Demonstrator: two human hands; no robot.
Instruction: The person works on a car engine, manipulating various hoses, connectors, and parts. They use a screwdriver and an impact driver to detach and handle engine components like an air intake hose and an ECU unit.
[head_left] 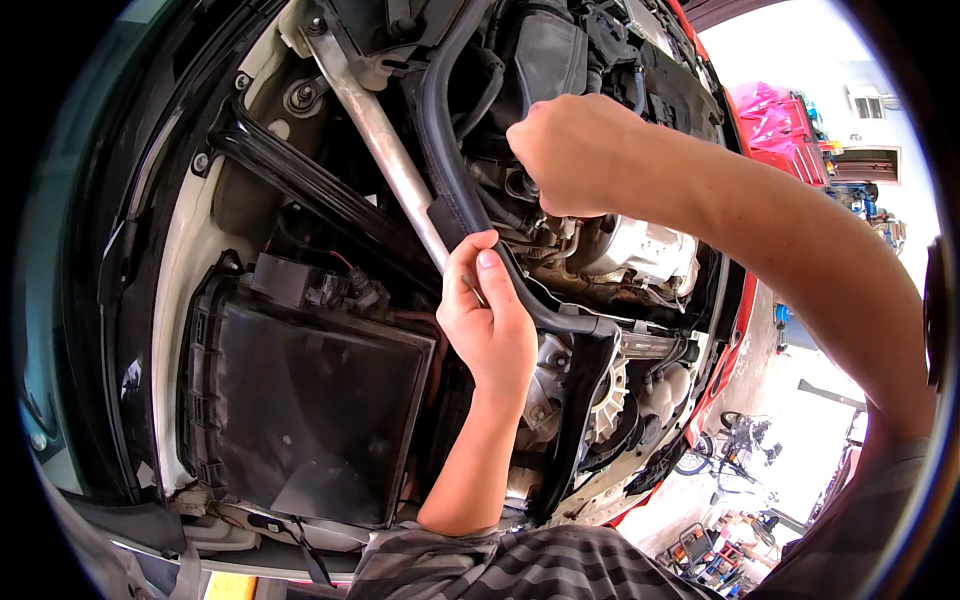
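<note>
The black tube (441, 130) curves through the middle of the engine bay, from the far side toward us, beside the silver bar (372, 135). We judge the tube to be fairly light, with some give and perhaps a slick skin; the bar looks stiff and heavier. We would take the tube along its smooth middle stretch, and the bar around its bare shaft, clear of its bolted far end.

Our left hand (487, 325) is half curled where the bar's near end meets the tube, thumb against bent fingers; we cannot tell whether it grips either. Its forearm rises from the near side, wrist almost straight. Our right hand (575, 155), farther off and to the right, is closed in a fist, back upward, its contents hidden; that arm reaches across from the right, elbow bent. The black box (305, 400) lies near, to the left.
</note>
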